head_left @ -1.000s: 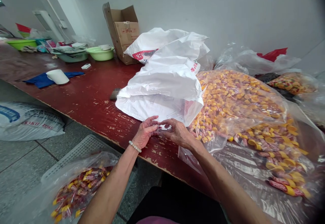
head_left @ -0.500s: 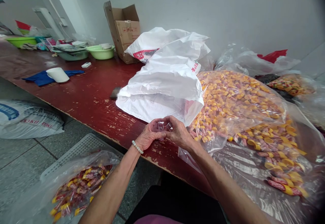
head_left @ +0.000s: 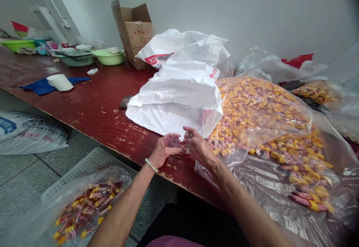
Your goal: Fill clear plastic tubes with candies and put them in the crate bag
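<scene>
My left hand, with a beaded bracelet at its wrist, is closed around a small clear plastic cup. Close beside it, my right hand holds another clear cup between thumb and fingers. Both hands are above the front edge of the red table. Just behind them lies a white woven sack with its mouth toward me. To the right, a large clear bag holds many yellow-capped pieces with red-printed wrappers.
A cardboard box and green basins stand at the back. A white cup rests on blue cloth at the left. Below the table edge, an open plastic bag holds yellow-and-red pieces beside a grey crate.
My hands have moved slightly apart, and the two clear cups now show separately, one in each hand. The whole view has shifted a little.
</scene>
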A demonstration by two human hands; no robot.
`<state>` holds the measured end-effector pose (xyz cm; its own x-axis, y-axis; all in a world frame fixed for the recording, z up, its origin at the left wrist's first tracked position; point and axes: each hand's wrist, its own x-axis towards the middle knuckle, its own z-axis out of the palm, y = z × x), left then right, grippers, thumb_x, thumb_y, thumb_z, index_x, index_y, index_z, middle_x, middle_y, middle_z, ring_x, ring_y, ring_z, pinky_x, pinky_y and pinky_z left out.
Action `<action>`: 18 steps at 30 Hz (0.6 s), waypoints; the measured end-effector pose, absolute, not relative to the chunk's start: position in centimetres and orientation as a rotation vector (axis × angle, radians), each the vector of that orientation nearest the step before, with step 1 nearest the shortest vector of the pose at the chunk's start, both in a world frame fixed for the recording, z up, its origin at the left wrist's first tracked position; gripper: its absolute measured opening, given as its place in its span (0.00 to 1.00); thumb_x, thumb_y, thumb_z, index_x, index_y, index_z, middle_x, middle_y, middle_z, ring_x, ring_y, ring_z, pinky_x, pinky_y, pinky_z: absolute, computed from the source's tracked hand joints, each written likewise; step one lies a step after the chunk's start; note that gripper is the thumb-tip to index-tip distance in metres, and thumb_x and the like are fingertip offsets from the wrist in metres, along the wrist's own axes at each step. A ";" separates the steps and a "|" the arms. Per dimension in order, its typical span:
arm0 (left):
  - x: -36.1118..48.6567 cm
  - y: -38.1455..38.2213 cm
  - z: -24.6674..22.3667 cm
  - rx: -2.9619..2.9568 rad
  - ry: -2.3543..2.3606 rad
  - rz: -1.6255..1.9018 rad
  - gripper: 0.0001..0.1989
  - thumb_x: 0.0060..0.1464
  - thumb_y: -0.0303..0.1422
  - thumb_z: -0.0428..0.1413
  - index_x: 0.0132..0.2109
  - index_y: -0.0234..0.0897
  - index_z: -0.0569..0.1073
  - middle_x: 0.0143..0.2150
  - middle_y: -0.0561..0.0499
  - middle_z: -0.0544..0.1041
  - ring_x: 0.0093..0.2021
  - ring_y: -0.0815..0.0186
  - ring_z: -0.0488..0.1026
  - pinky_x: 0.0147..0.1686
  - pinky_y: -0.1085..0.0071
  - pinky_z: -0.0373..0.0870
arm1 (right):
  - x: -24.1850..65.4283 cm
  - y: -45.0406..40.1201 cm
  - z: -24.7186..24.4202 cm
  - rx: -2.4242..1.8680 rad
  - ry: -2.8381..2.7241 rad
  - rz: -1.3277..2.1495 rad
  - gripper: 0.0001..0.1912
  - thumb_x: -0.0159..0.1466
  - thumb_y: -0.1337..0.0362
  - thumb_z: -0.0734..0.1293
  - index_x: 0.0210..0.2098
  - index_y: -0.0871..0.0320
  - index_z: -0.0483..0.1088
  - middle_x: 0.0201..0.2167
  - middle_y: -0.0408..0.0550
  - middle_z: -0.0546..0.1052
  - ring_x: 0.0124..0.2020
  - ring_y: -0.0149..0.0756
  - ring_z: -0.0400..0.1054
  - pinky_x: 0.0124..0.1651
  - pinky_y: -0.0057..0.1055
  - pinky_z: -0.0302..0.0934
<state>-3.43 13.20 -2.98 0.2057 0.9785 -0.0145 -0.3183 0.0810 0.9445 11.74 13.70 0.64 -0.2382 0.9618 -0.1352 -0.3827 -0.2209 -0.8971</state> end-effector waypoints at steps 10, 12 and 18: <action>-3.1 12.8 -2.6 1.061 0.874 1.297 0.17 0.38 0.26 0.65 0.37 0.35 0.71 0.37 0.54 0.75 0.37 0.68 0.72 0.39 0.72 0.69 | 11.5 12.9 0.3 -0.891 -0.980 1.520 0.26 0.46 0.67 0.74 0.43 0.54 0.66 0.40 0.44 0.73 0.42 0.34 0.69 0.45 0.33 0.63; -2.8 12.7 -2.6 1.103 0.944 1.321 0.18 0.37 0.26 0.65 0.38 0.35 0.69 0.37 0.53 0.75 0.37 0.67 0.73 0.38 0.72 0.69 | 11.1 12.7 0.1 -0.917 -0.952 1.488 0.24 0.45 0.67 0.74 0.40 0.56 0.67 0.38 0.44 0.74 0.39 0.32 0.69 0.42 0.31 0.64; -2.3 12.4 -2.9 1.365 1.104 1.394 0.20 0.39 0.25 0.62 0.41 0.36 0.66 0.39 0.48 0.76 0.40 0.61 0.76 0.41 0.66 0.72 | 10.5 11.9 -0.8 -0.946 -0.873 1.455 0.24 0.41 0.66 0.77 0.37 0.56 0.69 0.29 0.38 0.71 0.29 0.28 0.67 0.34 0.27 0.62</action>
